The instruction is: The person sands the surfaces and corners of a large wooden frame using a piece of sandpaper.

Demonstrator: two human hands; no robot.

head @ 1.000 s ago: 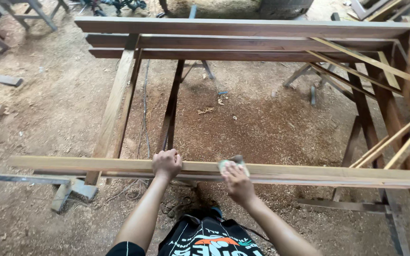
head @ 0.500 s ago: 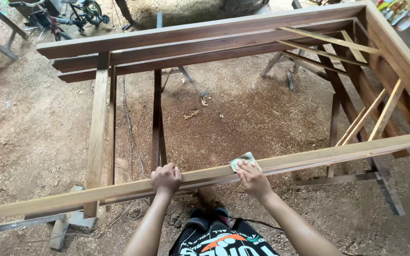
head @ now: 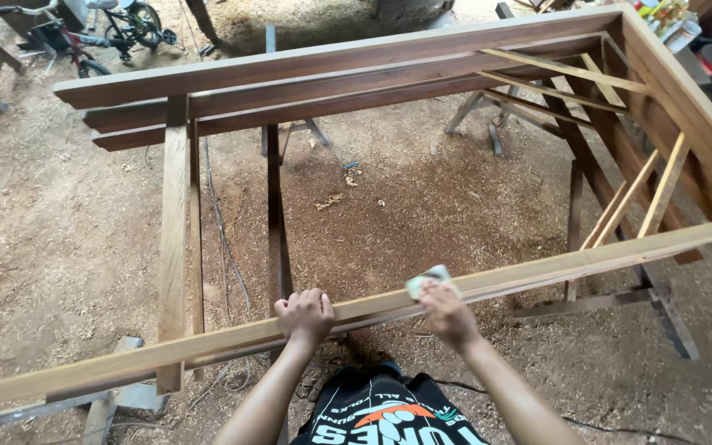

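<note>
Left hand (head: 305, 316) curled closed over one long pale wooden rail (head: 537, 268); right hand (head: 447, 311) beside it, fingers flat, pressing one small pad of sandpaper (head: 428, 280) onto the rail's top face. Both forearms extend forward from the bottom edge, the two hands near each other at mid-rail. The rail runs across the near side of one large wooden frame (head: 306, 78), which rests on dark sawhorses (head: 278, 222) over a sawdust-covered floor (head: 59, 239). Two small bicycles (head: 92, 29) stand at far left.
</note>
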